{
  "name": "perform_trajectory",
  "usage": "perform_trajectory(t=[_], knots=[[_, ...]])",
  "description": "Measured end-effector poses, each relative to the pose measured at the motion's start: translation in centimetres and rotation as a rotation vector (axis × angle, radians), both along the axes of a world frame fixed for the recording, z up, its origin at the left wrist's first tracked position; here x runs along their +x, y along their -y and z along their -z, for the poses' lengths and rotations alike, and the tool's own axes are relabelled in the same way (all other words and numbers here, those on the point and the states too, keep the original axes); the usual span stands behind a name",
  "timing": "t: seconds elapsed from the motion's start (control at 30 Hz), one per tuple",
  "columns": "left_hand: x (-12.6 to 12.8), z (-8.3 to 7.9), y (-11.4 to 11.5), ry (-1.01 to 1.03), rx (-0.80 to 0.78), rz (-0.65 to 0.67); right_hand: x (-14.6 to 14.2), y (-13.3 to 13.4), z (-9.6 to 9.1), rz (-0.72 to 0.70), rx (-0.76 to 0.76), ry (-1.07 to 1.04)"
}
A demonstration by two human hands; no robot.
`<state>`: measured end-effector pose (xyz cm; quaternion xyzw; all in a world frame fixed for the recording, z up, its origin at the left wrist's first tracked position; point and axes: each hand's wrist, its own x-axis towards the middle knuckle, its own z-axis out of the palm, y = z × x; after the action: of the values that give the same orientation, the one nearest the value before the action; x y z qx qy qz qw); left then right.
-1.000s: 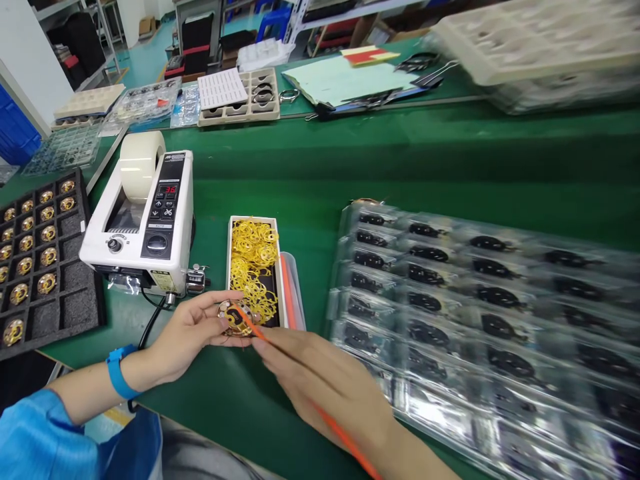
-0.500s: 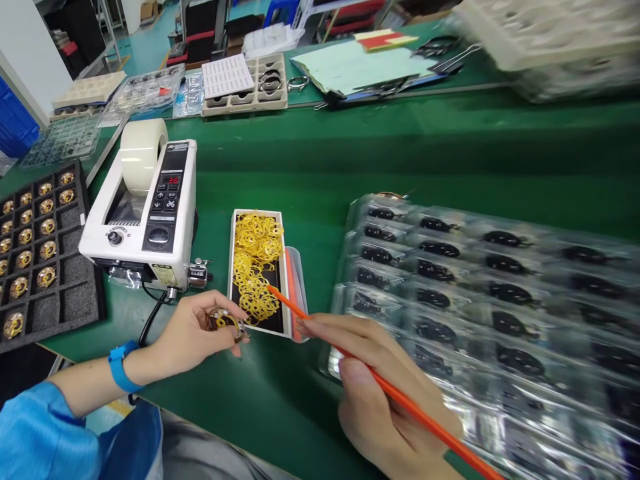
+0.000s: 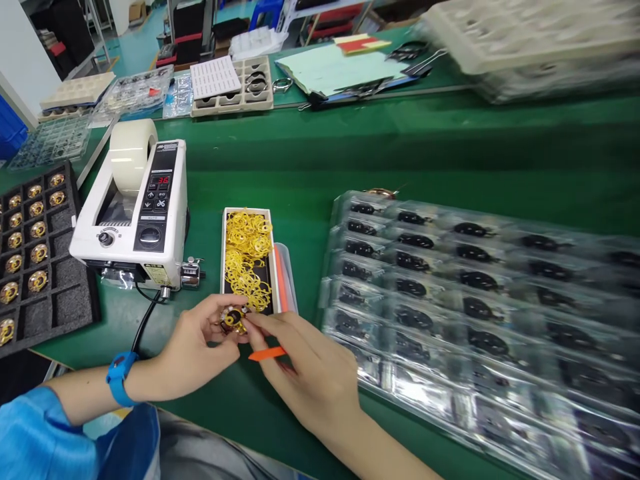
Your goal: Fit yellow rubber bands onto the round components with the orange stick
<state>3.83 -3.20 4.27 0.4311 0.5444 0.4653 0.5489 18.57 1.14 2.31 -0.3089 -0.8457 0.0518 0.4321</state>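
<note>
My left hand [image 3: 200,347] is closed on a small round gold watch part [image 3: 233,319] with a dark middle, gripping it at the edge with thumb and fingers. My right hand [image 3: 310,367] reaches in from the right, its thumb and forefinger pinched at the right side of the watch part. Between the fingers of that hand lies an orange pointed stick [image 3: 267,353], its tip poking out to the left and the remainder hidden by the hand. Just beyond both hands stands a white box [image 3: 225,267] of thin yellow rings [image 3: 245,247], partly covered by the fingers.
A white tape dispenser [image 3: 170,200] stands on the left, with a black foam tray [image 3: 70,307] of round gold watch parts beside it. Clear plastic trays [image 3: 390,300] of dark oval pieces fill the right. Papers [image 3: 335,67] and a pale tray [image 3: 525,33] lie at the back.
My right hand has moved left from the yellow rings to the watch part. The orange stick now shows only a short tip. The view has shifted slightly.
</note>
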Motion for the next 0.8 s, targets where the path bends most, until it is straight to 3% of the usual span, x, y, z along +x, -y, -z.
perform_trajectory(t=[0.27, 0.4, 0.53, 0.63, 0.8], knots=[[0.0, -0.1, 0.9, -0.333, 0.239, 0.157, -0.1, 0.1, 0.1, -0.007, -0.220, -0.073], [0.0, -0.1, 1.0, -0.420, 0.285, 0.191, -0.2, 0.0, -0.5, -0.053, -0.242, -0.122], [-0.2, 0.3, 0.8, -0.393, 0.205, 0.134, 0.2, 0.0, -1.4, -0.163, -0.338, -0.170], [-0.5, 0.5, 0.3, -0.265, 0.124, 0.050, 1.0, 0.1, -2.0, -0.208, -0.477, -0.213], [-1.0, 0.1, -0.4, -0.099, 0.060, -0.100, 2.2, -1.0, -2.0, 0.018, -0.598, -0.258]])
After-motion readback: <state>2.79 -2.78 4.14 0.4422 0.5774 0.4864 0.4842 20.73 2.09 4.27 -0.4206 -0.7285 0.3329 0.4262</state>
